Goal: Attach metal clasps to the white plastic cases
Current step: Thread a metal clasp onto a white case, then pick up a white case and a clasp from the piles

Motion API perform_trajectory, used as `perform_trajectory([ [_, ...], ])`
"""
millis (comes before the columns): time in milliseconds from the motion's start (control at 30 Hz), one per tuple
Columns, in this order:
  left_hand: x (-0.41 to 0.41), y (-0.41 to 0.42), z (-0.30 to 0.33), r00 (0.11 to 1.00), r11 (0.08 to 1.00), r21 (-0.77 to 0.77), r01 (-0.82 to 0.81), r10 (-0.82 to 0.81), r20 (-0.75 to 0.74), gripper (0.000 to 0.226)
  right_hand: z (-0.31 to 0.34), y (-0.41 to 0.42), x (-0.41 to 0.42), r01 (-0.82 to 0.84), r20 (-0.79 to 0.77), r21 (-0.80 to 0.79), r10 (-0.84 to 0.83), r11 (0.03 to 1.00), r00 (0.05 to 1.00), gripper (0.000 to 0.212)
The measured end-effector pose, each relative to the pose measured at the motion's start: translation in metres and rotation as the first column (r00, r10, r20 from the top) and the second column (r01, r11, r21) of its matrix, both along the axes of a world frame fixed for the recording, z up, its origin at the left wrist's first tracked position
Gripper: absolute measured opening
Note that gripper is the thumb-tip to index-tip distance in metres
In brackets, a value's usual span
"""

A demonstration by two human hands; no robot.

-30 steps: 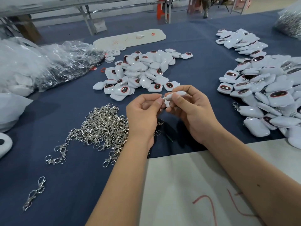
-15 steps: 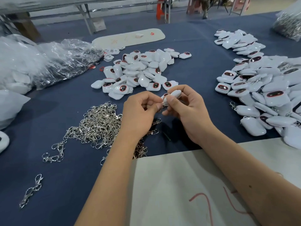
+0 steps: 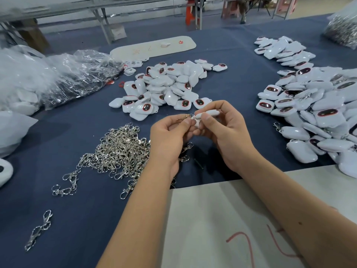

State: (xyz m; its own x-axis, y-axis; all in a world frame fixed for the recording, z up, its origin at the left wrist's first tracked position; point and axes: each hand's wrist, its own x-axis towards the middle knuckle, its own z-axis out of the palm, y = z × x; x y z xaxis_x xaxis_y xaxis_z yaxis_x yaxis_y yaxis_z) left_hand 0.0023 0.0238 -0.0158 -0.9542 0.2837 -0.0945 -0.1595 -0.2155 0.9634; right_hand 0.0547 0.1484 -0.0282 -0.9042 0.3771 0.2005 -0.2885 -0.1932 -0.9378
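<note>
The right hand [image 3: 228, 132] pinches a white plastic case [image 3: 209, 113] between thumb and fingertips, raised above the tabletop [image 3: 241, 93] with one end turned toward the other hand, likely so its attachment point faces the clasp. The left hand [image 3: 168, 136] pinches a metal clasp [image 3: 186, 116] at its fingertips, right against that end of the case; whether the two are already joined is too small to tell. Both hands work close together, probably to steady the fiddly join. The heap of loose clasps [image 3: 119, 149] lies just beside the left hand, within easy reach. A pile of bare cases [image 3: 166, 88] sits ahead, while the pile of cases on the right [image 3: 318, 113], some showing clasps, seems to be finished work.
</note>
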Motion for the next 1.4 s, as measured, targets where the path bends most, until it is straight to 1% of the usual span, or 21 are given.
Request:
perform_trajectory([
  [200, 0.0, 0.0, 0.003, 0.998, 0.996, 0.064, -0.055, 0.055, -0.003, 0.013, 0.002, 0.0, 0.0, -0.006, -0.009, -0.001, 0.006, 1.0, 1.0, 0.008],
  [300, -0.001, -0.002, 0.002, 0.995, 0.994, 0.051, -0.096, 0.097, -0.024, 0.017, 0.0, -0.001, -0.001, -0.004, 0.003, 0.022, 0.004, 1.0, 1.0, 0.009],
  [500, 0.0, -0.001, 0.004, 0.997, 0.997, 0.016, -0.075, 0.075, -0.019, 0.02, 0.0, 0.0, -0.001, 0.003, 0.004, 0.022, -0.003, 1.0, 1.0, 0.008],
  [567, -0.001, -0.001, 0.003, 0.996, 0.997, -0.026, -0.07, 0.068, -0.061, 0.021, -0.001, 0.0, -0.001, 0.015, 0.005, 0.022, -0.015, 1.0, 1.0, 0.009],
  [667, -0.002, -0.001, 0.002, 0.98, 0.986, -0.154, -0.068, 0.037, -0.197, 0.025, -0.001, 0.002, -0.002, 0.045, 0.019, 0.017, -0.046, 0.999, 0.999, 0.014],
  [767, -0.003, -0.001, 0.0, 0.966, 0.977, -0.198, -0.081, 0.028, -0.257, 0.022, 0.0, 0.001, -0.001, 0.116, 0.028, 0.075, -0.119, 0.99, 0.993, 0.01],
  [800, -0.002, 0.0, -0.001, 0.958, 0.971, -0.217, -0.101, 0.036, -0.286, 0.02, 0.0, 0.001, -0.001, 0.194, 0.014, 0.131, -0.197, 0.972, 0.98, 0.008],
  [833, -0.002, 0.0, -0.003, 0.938, 0.956, -0.261, -0.134, 0.038, -0.343, 0.017, -0.001, 0.002, -0.001, 0.314, -0.008, 0.21, -0.32, 0.926, 0.947, 0.008],
  [867, -0.001, 0.0, -0.004, 0.906, 0.929, -0.324, -0.177, 0.025, -0.422, 0.016, -0.001, 0.003, 0.0, 0.459, -0.039, 0.292, -0.469, 0.839, 0.882, 0.011],
  [900, -0.001, -0.002, -0.005, 0.864, 0.894, -0.39, -0.223, -0.004, -0.503, 0.017, -0.002, 0.007, 0.0, 0.597, -0.081, 0.344, -0.61, 0.725, 0.788, 0.017],
  [933, -0.001, -0.004, -0.005, 0.816, 0.856, -0.447, -0.26, -0.053, -0.576, 0.02, -0.001, 0.011, 0.002, 0.701, -0.119, 0.358, -0.715, 0.617, 0.689, 0.026],
  [967, -0.003, -0.005, -0.006, 0.765, 0.82, -0.498, -0.282, -0.121, -0.633, 0.024, 0.001, 0.015, 0.003, 0.763, -0.135, 0.349, -0.777, 0.544, 0.615, 0.037],
  [1033, -0.006, -0.007, -0.009, 0.664, 0.737, -0.612, -0.288, -0.307, -0.682, 0.037, 0.004, 0.019, 0.005, 0.795, -0.124, 0.347, -0.816, 0.497, 0.564, 0.057],
  [1067, -0.005, -0.006, -0.011, 0.643, 0.676, -0.686, -0.27, -0.404, -0.651, 0.045, 0.006, 0.017, 0.005, 0.79, -0.129, 0.374, -0.817, 0.485, 0.563, 0.064],
  [1100, -0.003, -0.004, -0.013, 0.648, 0.608, -0.756, -0.243, -0.478, -0.592, 0.052, 0.007, 0.014, 0.006, 0.778, -0.146, 0.417, -0.81, 0.47, 0.568, 0.068],
  [1133, -0.001, -0.003, -0.014, 0.673, 0.548, -0.807, -0.219, -0.514, -0.531, 0.057, 0.007, 0.011, 0.006, 0.758, -0.167, 0.462, -0.794, 0.46, 0.584, 0.07],
  [1167, 0.001, -0.002, -0.016, 0.7, 0.515, -0.833, -0.203, -0.518, -0.491, 0.06, 0.007, 0.008, 0.005, 0.722, -0.174, 0.513, -0.768, 0.464, 0.616, 0.07],
  [1200, 0.001, -0.002, -0.017, 0.72, 0.518, -0.834, -0.191, -0.503, -0.478, 0.061, 0.005, 0.007, 0.005, 0.661, -0.158, 0.577, -0.728, 0.48, 0.667, 0.069],
  [1267, -0.002, -0.005, -0.016, 0.746, 0.602, -0.783, -0.157, -0.447, -0.494, 0.059, 0.002, 0.006, 0.002, 0.441, -0.076, 0.755, -0.603, 0.485, 0.794, 0.064],
  [1333, -0.003, -0.009, -0.012, 0.778, 0.688, -0.719, -0.097, -0.398, -0.486, 0.056, -0.002, 0.005, -0.001, 0.187, 0.039, 0.889, -0.475, 0.419, 0.879, 0.065],
  [1400, -0.002, -0.011, -0.006, 0.793, 0.705, -0.696, -0.134, -0.344, -0.502, 0.05, -0.003, 0.003, -0.003, 0.011, 0.129, 0.937, -0.374, 0.35, 0.919, 0.072],
])
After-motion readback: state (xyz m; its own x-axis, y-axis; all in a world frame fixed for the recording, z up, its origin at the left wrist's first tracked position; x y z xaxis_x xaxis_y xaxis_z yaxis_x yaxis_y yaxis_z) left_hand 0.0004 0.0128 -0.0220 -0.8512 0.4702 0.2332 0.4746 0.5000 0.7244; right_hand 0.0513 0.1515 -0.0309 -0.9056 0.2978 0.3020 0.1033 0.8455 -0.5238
